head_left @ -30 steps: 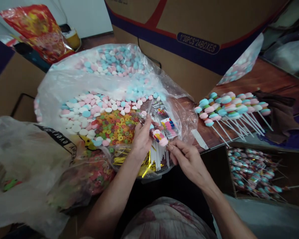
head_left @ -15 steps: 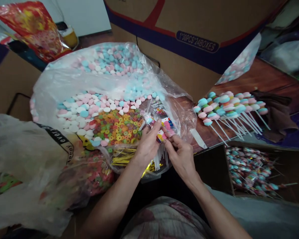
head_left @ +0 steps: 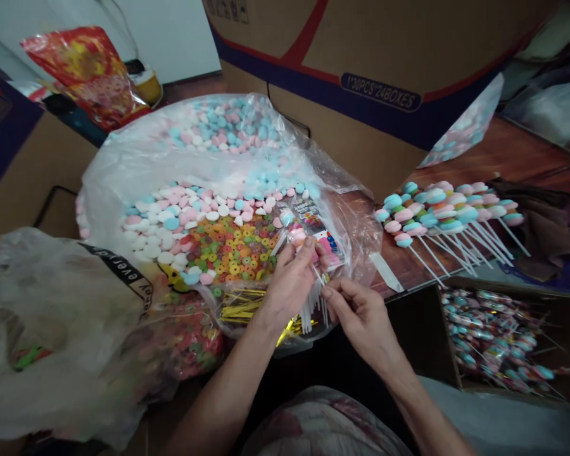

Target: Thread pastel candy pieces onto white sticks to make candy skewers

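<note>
My left hand is closed around a wrapped candy skewer, its pink and blue sweets showing above the fingers. A white stick runs from this grip towards my right hand, whose thumb and forefinger are pinched together close to the stick's lower end. What that pinch holds is too small to make out. Printed clear wrappers lie just behind my hands. Below them are loose white sticks and gold twist ties. Ring gummies and pastel candies are heaped to the left.
Unwrapped candy skewers lie on the table at the right, beside a brown cloth. Below them, an open box holds wrapped skewers. A large carton stands behind. A plastic bag fills the lower left.
My right hand has moved down and right, away from the wrapper, leaving part of the stick visible between my hands. My left hand keeps hold of the skewer. The view has shifted slightly.
</note>
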`<state>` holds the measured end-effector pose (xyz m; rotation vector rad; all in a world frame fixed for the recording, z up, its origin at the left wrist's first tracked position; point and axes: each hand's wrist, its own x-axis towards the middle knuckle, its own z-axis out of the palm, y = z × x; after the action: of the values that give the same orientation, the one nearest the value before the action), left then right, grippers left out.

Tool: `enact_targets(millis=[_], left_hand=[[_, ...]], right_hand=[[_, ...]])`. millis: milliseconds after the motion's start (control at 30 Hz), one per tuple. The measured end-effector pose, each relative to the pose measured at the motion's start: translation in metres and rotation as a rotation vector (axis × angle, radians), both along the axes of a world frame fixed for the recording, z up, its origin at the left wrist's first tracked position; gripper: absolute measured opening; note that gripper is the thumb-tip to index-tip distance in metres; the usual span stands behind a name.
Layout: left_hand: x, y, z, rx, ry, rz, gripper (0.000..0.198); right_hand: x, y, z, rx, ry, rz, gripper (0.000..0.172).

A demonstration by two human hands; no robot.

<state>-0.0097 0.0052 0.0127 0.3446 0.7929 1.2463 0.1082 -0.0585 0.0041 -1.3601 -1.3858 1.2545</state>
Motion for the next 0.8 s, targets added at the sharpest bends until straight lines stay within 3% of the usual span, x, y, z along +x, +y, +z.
enact_targets(millis=[233,500,600,667,800], left_hand=[[0.006,-0.013,-0.002,0.021,0.116,-0.062,0.025],[-0.005,-0.023,-0.017,0.141,0.356,-0.187,0.030],[-0.012,-0.026,-0.015,0.120,0.315,-0.246,0.032],[-0.016,-0.026,-0.009,0.076,0.261,-0.211,0.032],[-0.023,-0.018,0.003,-0.002,0.226,0.025,0.037]], right_hand=[[-0.019,-0.003,-0.010,0.192,-0.205,-0.112,0.026],[-0.023,0.010,-0.011,0.387,-0.350,-0.138,0.023],[-0.024,0.010,-0.011,0.404,-0.378,-0.123,0.023],[-0.025,0.010,-0.011,0.452,-0.414,-0.116,0.021],[-0.025,0.009,-0.016,0.603,-0.531,-0.110,0.020]])
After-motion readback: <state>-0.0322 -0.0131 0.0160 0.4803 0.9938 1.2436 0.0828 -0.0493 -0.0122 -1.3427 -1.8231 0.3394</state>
